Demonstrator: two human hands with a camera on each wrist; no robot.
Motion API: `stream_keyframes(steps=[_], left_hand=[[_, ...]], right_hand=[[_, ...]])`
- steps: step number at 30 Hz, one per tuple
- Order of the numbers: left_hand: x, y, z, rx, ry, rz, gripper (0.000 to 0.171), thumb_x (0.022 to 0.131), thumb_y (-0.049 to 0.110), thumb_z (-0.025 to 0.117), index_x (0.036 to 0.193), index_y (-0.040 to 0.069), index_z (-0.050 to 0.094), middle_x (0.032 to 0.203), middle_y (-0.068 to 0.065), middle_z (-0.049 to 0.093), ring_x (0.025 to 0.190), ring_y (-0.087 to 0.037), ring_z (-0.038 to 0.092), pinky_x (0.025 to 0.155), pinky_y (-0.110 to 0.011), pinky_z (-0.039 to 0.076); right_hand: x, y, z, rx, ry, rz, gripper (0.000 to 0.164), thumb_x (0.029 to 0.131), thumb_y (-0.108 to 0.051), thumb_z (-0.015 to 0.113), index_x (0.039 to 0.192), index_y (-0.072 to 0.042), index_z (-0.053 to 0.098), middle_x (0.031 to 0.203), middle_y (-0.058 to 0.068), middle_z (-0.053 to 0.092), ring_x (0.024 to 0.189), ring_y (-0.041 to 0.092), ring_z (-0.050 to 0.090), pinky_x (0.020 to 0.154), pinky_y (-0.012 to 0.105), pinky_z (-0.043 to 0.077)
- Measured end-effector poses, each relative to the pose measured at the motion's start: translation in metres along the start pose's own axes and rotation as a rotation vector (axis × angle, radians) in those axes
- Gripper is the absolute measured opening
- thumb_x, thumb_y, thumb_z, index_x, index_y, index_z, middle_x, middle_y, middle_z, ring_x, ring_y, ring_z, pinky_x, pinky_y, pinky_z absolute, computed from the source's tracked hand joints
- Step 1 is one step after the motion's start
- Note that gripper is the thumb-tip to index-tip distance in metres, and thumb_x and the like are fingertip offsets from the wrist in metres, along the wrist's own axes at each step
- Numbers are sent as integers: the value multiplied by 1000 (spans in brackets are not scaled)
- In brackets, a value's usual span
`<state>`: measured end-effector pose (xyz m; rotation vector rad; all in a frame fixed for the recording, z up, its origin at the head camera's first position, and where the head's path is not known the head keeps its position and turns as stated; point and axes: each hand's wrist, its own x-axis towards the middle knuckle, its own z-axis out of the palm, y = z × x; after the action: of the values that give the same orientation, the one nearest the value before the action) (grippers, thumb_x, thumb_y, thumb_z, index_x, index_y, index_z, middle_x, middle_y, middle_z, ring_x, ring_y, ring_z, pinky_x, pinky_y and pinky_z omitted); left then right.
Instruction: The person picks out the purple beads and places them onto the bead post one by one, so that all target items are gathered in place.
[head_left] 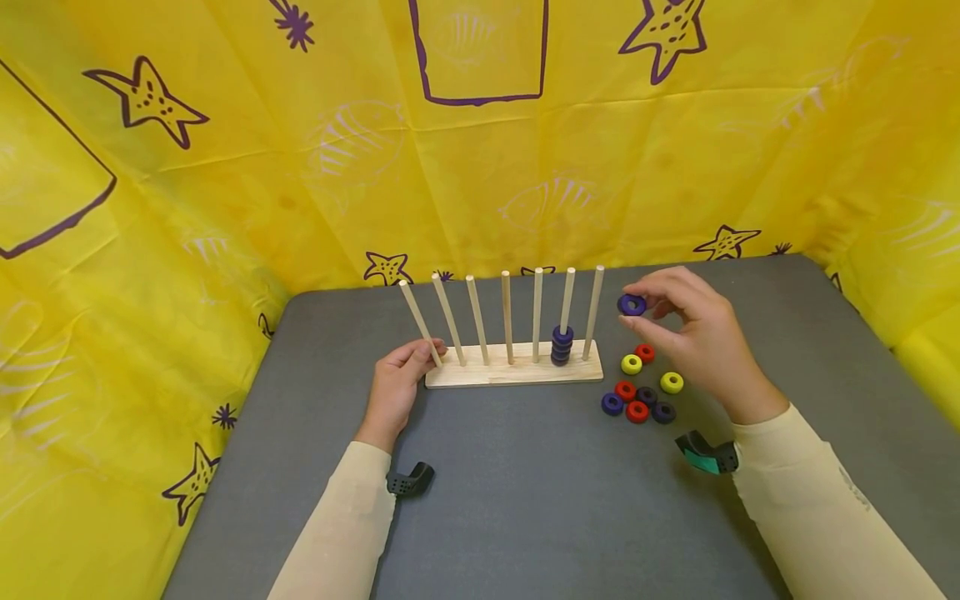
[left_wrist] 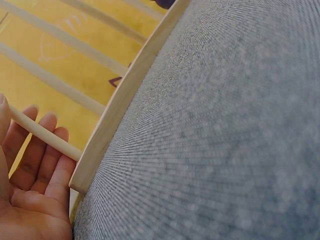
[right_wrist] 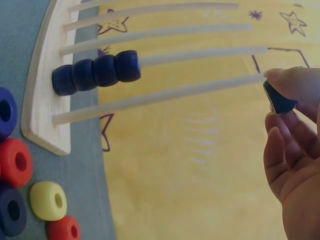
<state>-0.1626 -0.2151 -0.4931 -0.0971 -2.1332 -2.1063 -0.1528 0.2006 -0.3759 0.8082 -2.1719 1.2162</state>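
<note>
A wooden rack [head_left: 517,372] with several upright pegs stands on the table. My left hand [head_left: 399,385] is at its left end, thumb and fingers around the leftmost peg [left_wrist: 47,134]. In the right hand [head_left: 701,333], thumb and fingertips pinch a blue ring [head_left: 632,305], its hole visible in the head view. That ring is held up to the right of the rightmost peg [head_left: 594,312], near the peg's top in the right wrist view. Several blue rings [right_wrist: 97,72] are stacked on the second peg from the right, down at the base.
Loose rings lie on the grey table [head_left: 510,483] right of the rack: red ones [head_left: 637,412], yellow ones [head_left: 672,382], a blue one [head_left: 612,404] and dark ones [head_left: 663,412]. A yellow patterned cloth [head_left: 480,167] hangs behind and at the sides.
</note>
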Motion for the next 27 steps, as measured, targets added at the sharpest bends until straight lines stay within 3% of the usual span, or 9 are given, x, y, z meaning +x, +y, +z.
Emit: stream_keyframes(steps=[8, 16, 27], left_hand=[[0, 0, -1, 10, 0, -4, 33, 111, 21, 68, 124, -9, 76, 121, -22, 76, 119, -33, 71, 102, -38, 58], [0, 0, -1, 13, -3, 4, 33, 111, 21, 68, 124, -8, 76, 121, -23, 76, 119, -33, 71, 102, -37, 58], [1, 0, 0, 0, -1, -1, 33, 111, 20, 68, 123, -9, 76, 120, -22, 76, 118, -30, 71, 103, -36, 57]], right_hand=[[9, -8, 2, -11, 12, -14, 40, 80, 18, 90, 115, 3, 79, 114, 12, 70, 89, 10, 62, 84, 14, 53], [20, -15, 4, -5, 6, -38, 40, 81, 16, 90, 117, 2, 79, 114, 11, 69, 88, 17, 63, 84, 15, 53], [34, -21, 10, 32, 9, -48, 40, 82, 16, 89, 119, 2, 79, 113, 10, 70, 89, 18, 64, 84, 17, 55]])
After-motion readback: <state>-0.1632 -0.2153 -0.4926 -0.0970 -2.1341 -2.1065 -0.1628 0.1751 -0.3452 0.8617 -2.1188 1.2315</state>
